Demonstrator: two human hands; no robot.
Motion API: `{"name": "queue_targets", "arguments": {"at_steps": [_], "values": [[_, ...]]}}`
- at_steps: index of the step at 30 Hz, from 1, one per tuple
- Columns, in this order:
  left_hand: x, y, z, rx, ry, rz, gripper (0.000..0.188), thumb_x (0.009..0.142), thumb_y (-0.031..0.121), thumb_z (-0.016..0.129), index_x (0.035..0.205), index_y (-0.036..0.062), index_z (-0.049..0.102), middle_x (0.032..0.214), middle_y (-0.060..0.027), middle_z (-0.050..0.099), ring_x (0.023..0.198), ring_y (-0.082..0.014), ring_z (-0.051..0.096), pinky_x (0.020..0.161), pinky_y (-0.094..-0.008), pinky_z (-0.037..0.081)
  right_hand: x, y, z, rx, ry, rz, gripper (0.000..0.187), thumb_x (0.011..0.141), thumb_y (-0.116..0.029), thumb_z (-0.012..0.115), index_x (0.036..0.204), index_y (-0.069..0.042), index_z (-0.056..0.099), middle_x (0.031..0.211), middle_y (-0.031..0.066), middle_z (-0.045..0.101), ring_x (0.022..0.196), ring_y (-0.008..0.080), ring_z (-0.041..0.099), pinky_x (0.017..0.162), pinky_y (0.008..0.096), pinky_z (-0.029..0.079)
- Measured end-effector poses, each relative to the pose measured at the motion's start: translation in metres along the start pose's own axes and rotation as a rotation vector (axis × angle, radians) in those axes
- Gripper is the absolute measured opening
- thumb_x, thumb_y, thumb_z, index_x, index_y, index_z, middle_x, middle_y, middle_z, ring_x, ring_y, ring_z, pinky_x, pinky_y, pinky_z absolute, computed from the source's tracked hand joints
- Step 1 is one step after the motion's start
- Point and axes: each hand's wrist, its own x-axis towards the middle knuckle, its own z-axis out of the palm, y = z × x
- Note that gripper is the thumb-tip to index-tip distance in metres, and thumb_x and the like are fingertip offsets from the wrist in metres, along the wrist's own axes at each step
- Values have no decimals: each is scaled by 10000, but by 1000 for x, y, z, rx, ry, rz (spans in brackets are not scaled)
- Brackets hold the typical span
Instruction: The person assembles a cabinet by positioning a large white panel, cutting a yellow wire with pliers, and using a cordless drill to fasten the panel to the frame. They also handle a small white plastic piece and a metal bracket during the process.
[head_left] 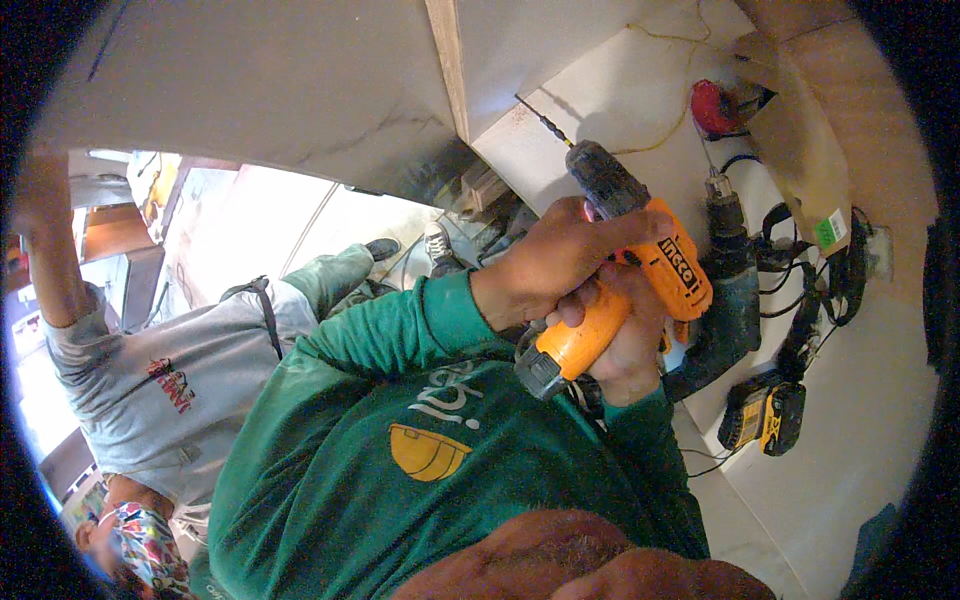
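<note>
An orange cordless drill (680, 270) with a black chuck and a long thin drill bit (545, 120) is held between both my hands. The bit points away from me, toward the upper left, and its tip is close to a pale panel. My left hand (555, 258) closes round the drill's body just behind the chuck. Wrapped round the handle is my right hand (635, 345), its fingers partly hidden by the drill. The handle's dark battery end faces down and left. Just right of the drill lies a dark corded power drill (735, 290), partly covered by it.
A red tool (714, 108) lies at the far right, near a yellow cord (665, 140). Black cables run beside a yellow-and-black battery tool part (762, 415). A board with a green label (832, 232) stands at right. At left is another person in a grey shirt (190, 390), one arm raised.
</note>
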Motion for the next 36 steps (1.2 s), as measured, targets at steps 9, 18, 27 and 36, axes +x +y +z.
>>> {"name": "queue_targets", "arguments": {"at_steps": [9, 18, 27, 36], "values": [[-1, 3, 0, -9, 5, -7, 406, 955, 454, 724, 903, 52, 700, 531, 5, 549, 316, -90, 466, 283, -238, 377, 0, 2, -3, -9, -10, -8, 246, 903, -337, 663, 910, -114, 559, 742, 6, 499, 646, 190, 568, 641, 392, 506], [1, -1, -4, -53, -40, 51, 443, 914, 480, 755, 1014, 49, 727, 619, -11, 577, 342, -84, 487, 294, -230, 402, 1, -1, -1, 15, -25, 16, 239, 903, -335, 651, 955, -119, 561, 756, 7, 502, 647, 187, 561, 643, 389, 506], [-5, 10, -2, -25, -35, 14, 420, 946, 479, 730, 927, 60, 692, 556, 9, 557, 330, -75, 465, 283, -238, 354, 1, 1, 4, -5, -20, -4, 240, 906, -339, 652, 901, -121, 551, 714, 5, 491, 627, 187, 545, 626, 385, 479], [-5, 6, -8, -4, -44, -9, 480, 909, 491, 751, 987, 17, 728, 608, -23, 597, 338, -99, 507, 301, -235, 419, -1, 3, 4, -47, 35, -40, 224, 893, -319, 642, 903, -111, 561, 736, 7, 495, 630, 191, 550, 657, 409, 515]]}}
